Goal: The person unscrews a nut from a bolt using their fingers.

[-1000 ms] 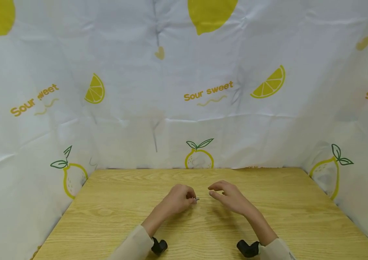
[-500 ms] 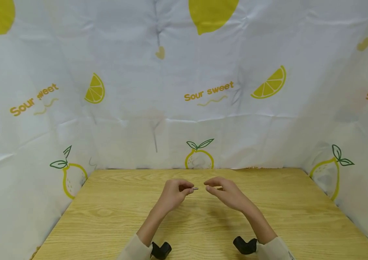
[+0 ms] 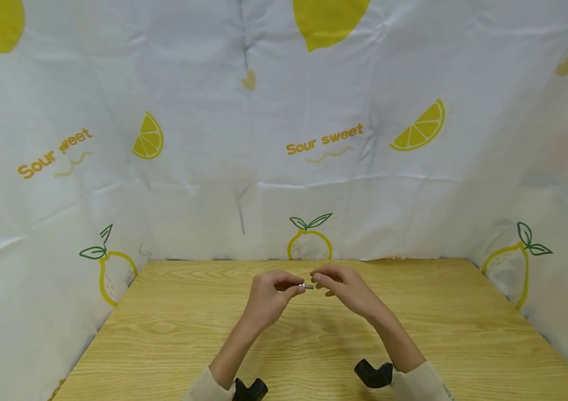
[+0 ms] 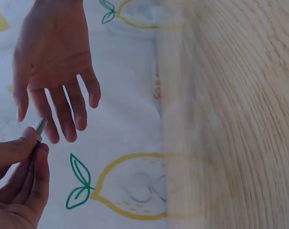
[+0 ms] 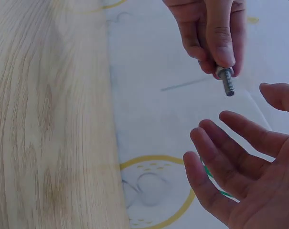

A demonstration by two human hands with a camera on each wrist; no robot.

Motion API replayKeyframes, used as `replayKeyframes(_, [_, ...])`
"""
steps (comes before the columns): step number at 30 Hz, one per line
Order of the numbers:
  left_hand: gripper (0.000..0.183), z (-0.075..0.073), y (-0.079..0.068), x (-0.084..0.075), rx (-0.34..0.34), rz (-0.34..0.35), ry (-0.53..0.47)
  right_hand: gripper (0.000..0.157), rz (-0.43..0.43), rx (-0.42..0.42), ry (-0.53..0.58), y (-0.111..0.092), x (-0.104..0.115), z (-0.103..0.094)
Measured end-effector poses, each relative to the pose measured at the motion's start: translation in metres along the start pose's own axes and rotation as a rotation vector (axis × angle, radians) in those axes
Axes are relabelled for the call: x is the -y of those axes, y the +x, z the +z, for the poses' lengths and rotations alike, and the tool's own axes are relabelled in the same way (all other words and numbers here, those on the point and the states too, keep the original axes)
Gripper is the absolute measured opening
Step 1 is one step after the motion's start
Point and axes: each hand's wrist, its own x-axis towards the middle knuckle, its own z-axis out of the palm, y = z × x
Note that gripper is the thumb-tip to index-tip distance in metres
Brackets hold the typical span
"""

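Note:
My left hand [image 3: 268, 301] pinches a small silver bolt [image 5: 228, 85] between thumb and fingers, above the table. The bolt's threaded end sticks out past the fingertips toward the right. Around the thread, right at the thumb tip, sits a wider metal piece [image 5: 224, 71] that looks like a nut; the rest of the bolt is hidden in the grip. Close by on the right, my right hand [image 3: 349, 291] hovers with its fingers spread and lightly bent, palm toward the bolt. In the right wrist view a gap separates its fingers [image 5: 216, 148] from the bolt's end.
Below both hands lies a light wood-grain table [image 3: 188, 328]. A white cloth [image 3: 213, 139] with lemon prints hangs behind and along both sides. Black camera mounts [image 3: 375, 374] stick out inward from the wrists near the cream sleeves [image 3: 419, 381].
My left hand has risen and tilted up with the bolt, its threaded end now pointing right. My right hand has moved slightly left and up, narrowing the gap to the bolt.

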Motion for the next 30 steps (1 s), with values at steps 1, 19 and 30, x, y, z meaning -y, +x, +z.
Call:
replayKeyframes(1, [0.011,0.000,-0.001,-0.002,-0.011,0.008,-0.020,0.042,0.000,0.015,0.031,0.000,0.001,0.000])
replayKeyframes(19, [0.008,0.008,-0.001,-0.015,-0.145,0.273,-0.054,0.040,0.053,0.144,0.305,0.001,0.004,-0.005])
replayKeyframes(30, [0.010,0.006,0.000,-0.013,-0.085,0.361,0.013,0.033,-0.003,0.127,0.214,0.000,0.005,-0.010])
